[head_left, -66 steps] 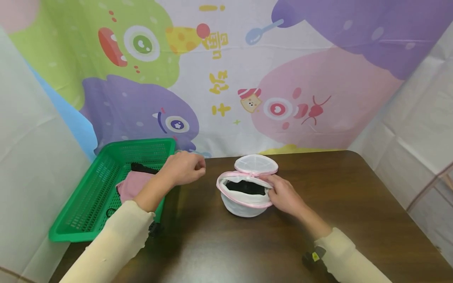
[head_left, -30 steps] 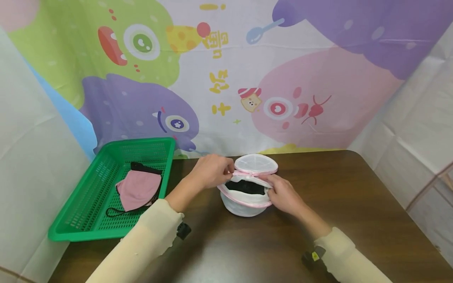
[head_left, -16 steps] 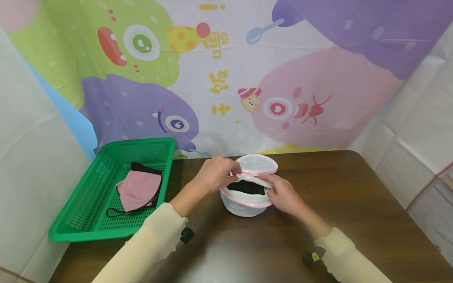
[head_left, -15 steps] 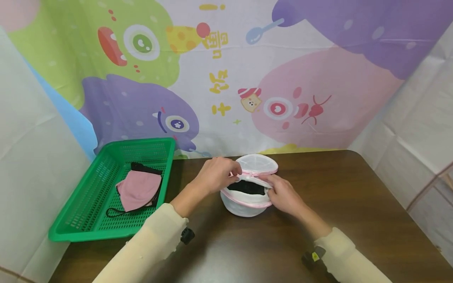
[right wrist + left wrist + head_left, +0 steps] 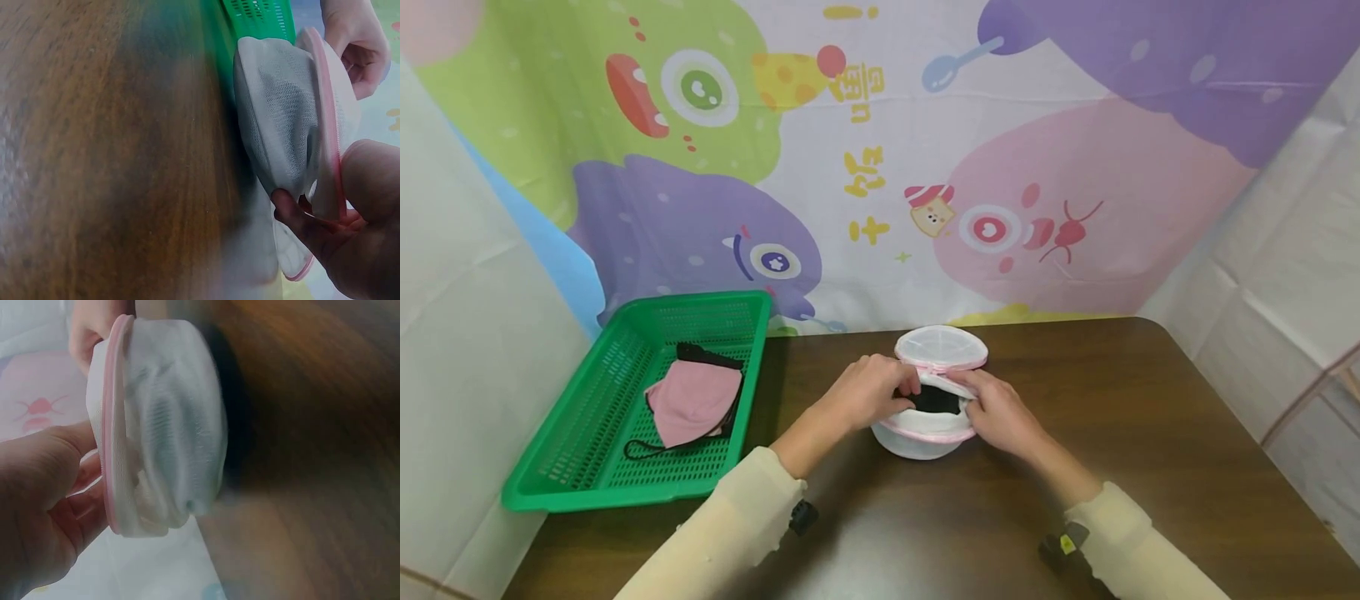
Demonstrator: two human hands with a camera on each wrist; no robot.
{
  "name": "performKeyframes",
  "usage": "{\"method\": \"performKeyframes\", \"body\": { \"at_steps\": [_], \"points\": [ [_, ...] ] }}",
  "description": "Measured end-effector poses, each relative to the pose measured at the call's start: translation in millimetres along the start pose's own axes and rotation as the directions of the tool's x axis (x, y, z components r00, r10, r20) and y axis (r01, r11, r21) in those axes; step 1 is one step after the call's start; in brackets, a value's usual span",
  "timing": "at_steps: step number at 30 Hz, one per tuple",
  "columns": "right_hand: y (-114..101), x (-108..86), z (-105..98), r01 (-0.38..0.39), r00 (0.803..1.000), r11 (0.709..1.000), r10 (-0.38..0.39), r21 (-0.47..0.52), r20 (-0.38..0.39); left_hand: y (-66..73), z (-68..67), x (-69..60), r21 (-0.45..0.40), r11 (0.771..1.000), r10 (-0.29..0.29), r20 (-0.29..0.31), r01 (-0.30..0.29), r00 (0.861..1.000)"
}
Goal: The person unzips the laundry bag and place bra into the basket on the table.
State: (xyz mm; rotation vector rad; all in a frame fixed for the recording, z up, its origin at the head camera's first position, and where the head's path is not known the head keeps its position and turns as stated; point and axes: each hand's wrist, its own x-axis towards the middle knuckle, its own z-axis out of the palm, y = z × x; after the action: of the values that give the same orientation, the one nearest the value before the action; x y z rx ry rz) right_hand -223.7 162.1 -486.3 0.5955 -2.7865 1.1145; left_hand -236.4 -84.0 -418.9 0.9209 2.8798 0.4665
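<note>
A white mesh laundry bag (image 5: 917, 443) with a pink zipper edge stands on the table, its mouth unzipped and its lid flap (image 5: 942, 347) folded back. Black fabric (image 5: 938, 400) shows inside. My right hand (image 5: 1006, 417) grips the bag's right rim, thumb on the outside mesh in the right wrist view. My left hand (image 5: 871, 390) is at the left of the mouth, fingers loosely bent and dipping over the rim. In the left wrist view its thumb and fingers (image 5: 87, 509) stand apart at the opening; the fingertips are hidden by the bag, and nothing shows between them.
A green perforated basket (image 5: 561, 502) stands on the left of the brown table (image 5: 1120, 400). In it lie a pink bra-like garment (image 5: 694, 400) with a dark strap and a black item (image 5: 703, 356). A printed cloth (image 5: 865, 275) hangs behind the table.
From over the basket, my left hand has moved right to the bag's left rim, then slightly lower into its mouth. My right hand keeps its grip, and the bag has hardly moved.
</note>
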Motion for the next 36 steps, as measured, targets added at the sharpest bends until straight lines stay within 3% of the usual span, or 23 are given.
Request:
{"method": "performKeyframes", "body": {
  "at_steps": [6, 18, 26, 36],
  "points": [
    [0.0, 1.3, 1.6, 0.004, 1.000, 1.000, -0.004, -0.004, -0.002, 0.6, 6.8, -4.7, 0.017, 0.999, 0.031, 0.050, -0.032, 0.998],
    [1.2, 2.3, 4.2, 0.005, 1.000, 1.000, -0.005, -0.015, -0.009, -0.3, 8.6, -15.0, 0.009, 0.997, 0.074, 0.067, -0.074, 0.995],
    [0.3, 3.0, 4.8, 0.013, 1.000, 0.999, -0.013, -0.031, -0.020, 5.1, 17.0, -17.5, 0.165, 0.981, 0.085, 0.087, -0.099, 0.993],
    [-1.5, 1.4, 3.9, 0.005, 1.000, 1.000, -0.005, -0.026, -0.011, 11.0, 31.6, -17.7, 0.281, 0.956, 0.066, 0.079, -0.086, 0.995]
  ]
}}
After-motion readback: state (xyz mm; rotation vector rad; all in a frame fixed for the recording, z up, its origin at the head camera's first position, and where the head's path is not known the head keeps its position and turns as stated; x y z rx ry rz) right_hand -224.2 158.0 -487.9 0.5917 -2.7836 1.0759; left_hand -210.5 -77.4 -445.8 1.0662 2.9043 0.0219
